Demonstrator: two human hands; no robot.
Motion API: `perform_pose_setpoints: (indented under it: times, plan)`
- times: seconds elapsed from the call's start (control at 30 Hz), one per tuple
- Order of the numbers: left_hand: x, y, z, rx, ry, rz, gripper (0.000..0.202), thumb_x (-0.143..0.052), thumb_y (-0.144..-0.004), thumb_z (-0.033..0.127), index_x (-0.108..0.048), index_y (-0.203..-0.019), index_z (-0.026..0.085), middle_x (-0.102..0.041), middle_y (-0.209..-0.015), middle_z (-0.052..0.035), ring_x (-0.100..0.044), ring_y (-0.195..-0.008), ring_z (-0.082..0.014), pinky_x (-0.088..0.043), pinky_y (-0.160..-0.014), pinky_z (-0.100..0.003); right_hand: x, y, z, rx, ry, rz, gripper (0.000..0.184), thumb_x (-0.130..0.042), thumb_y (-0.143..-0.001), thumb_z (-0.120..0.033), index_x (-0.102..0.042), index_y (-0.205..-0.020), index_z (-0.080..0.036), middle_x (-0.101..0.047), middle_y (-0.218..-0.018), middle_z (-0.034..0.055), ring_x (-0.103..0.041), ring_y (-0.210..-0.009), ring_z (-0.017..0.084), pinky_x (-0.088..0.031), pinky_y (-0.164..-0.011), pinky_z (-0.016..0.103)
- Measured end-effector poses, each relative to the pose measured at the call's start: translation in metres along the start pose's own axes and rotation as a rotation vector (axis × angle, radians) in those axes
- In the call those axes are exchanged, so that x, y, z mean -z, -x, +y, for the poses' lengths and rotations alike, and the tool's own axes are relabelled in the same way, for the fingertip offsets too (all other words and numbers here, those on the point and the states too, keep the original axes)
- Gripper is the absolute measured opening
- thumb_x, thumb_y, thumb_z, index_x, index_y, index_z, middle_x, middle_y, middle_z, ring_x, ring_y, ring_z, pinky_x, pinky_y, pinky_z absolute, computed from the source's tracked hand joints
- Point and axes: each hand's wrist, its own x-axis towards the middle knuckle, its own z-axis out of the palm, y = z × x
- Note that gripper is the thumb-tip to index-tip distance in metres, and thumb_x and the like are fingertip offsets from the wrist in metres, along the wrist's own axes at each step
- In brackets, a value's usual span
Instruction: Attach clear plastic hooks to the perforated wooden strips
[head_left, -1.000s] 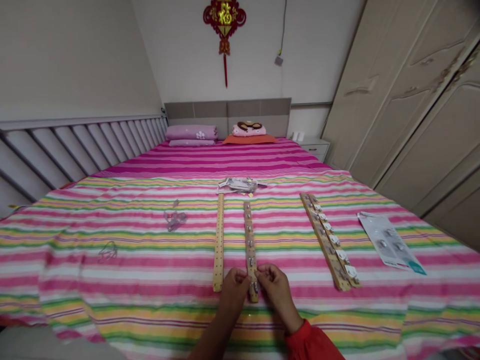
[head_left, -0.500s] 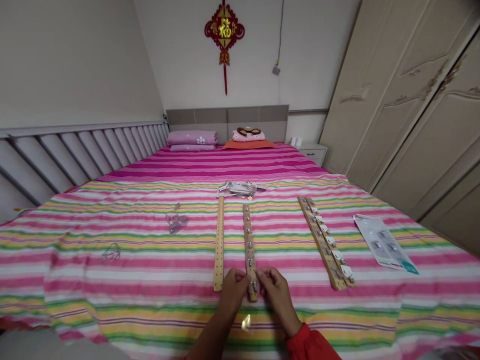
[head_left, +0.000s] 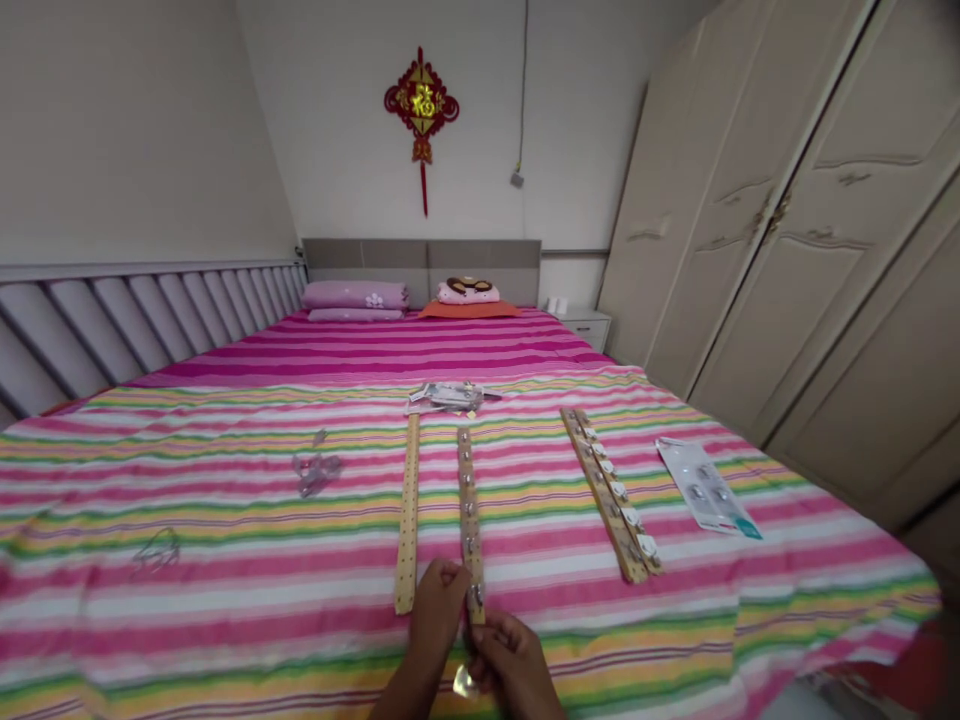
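Observation:
A narrow wooden strip [head_left: 469, 525] with a row of small metal hooks lies lengthwise in front of me on the striped bedspread. My left hand [head_left: 437, 610] pinches its left edge near the close end. At that same end, my right hand [head_left: 516, 662] has its fingers closed on the strip's tip, partly hiding it. A shiny, clear scrap [head_left: 465, 683] lies beside my right fingers. To the left of my left hand is a bare wooden strip [head_left: 407, 520] with rows of small holes.
Two wooden strips with hooks and white pieces [head_left: 609, 492] lie to the right, then a blister pack [head_left: 709, 487]. Plastic packaging [head_left: 448, 397] is beyond the strips. Crumpled clear plastic [head_left: 316, 472] and a thin wire-like tangle [head_left: 159, 550] lie left. A bed rail [head_left: 150, 270] runs along the left.
My right hand has moved from the strip's right side toward me to its near end. My left hand stays at the left edge. The view has turned rightward and tilted up slightly.

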Motion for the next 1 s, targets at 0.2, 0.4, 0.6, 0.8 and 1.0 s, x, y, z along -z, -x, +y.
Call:
perform_pose_setpoints:
  times: [0.2, 0.4, 0.6, 0.8, 1.0]
  plan:
    - [0.0, 0.001, 0.0, 0.003, 0.034, -0.025, 0.022, -0.053, -0.064, 0.042, -0.049, -0.06, 0.021, -0.055, -0.052, 0.0026, -0.054, -0.05, -0.0161, -0.038, -0.051, -0.027, 0.0, -0.007, 0.005, -0.001, -0.052, -0.015, 0.047, -0.082, -0.055, -0.05, -0.071, -0.079, -0.01, -0.067, -0.052, 0.0033, -0.053, -0.035, 0.008, -0.034, -0.034, 0.015]
    - [-0.003, 0.006, 0.003, 0.031, 0.128, -0.063, 0.029, -0.054, -0.063, 0.05, -0.048, -0.06, 0.022, -0.049, -0.046, 0.0049, -0.046, -0.041, -0.0133, -0.034, -0.045, -0.026, 0.002, -0.01, 0.009, -0.008, -0.162, 0.02, 0.044, -0.084, -0.053, -0.046, -0.071, -0.076, -0.011, -0.071, -0.065, 0.006, -0.054, -0.037, 0.008, -0.035, -0.034, 0.016]
    - [0.002, 0.013, 0.005, 0.011, 0.151, -0.071, 0.047, -0.057, -0.061, 0.064, -0.057, -0.064, 0.017, -0.052, -0.052, 0.0022, -0.05, -0.052, -0.0151, -0.041, -0.054, -0.028, 0.011, -0.013, 0.0, -0.004, -0.283, 0.077, 0.041, -0.085, -0.049, -0.04, -0.07, -0.074, -0.011, -0.07, -0.062, 0.0065, -0.058, -0.045, 0.011, -0.041, -0.041, 0.019]
    - [0.011, 0.027, 0.002, 0.048, 0.224, -0.149, 0.064, -0.062, -0.052, 0.075, -0.064, -0.076, 0.015, -0.056, -0.058, -0.0007, -0.054, -0.06, -0.0175, -0.046, -0.059, -0.029, 0.03, -0.009, -0.018, -0.038, -0.335, 0.122, 0.037, -0.087, -0.045, -0.033, -0.068, -0.068, -0.011, -0.067, -0.056, 0.0053, -0.057, -0.044, 0.011, -0.042, -0.041, 0.019]
    - [0.016, 0.042, -0.001, 0.062, 0.229, -0.083, 0.063, -0.062, -0.052, 0.074, -0.065, -0.077, 0.016, -0.057, -0.06, -0.0016, -0.056, -0.061, -0.0178, -0.049, -0.06, -0.029, 0.046, 0.006, -0.051, 0.027, -0.374, 0.182, 0.035, -0.088, -0.047, -0.031, -0.07, -0.07, -0.01, -0.071, -0.064, 0.0078, -0.061, -0.052, 0.011, -0.048, -0.05, 0.02]
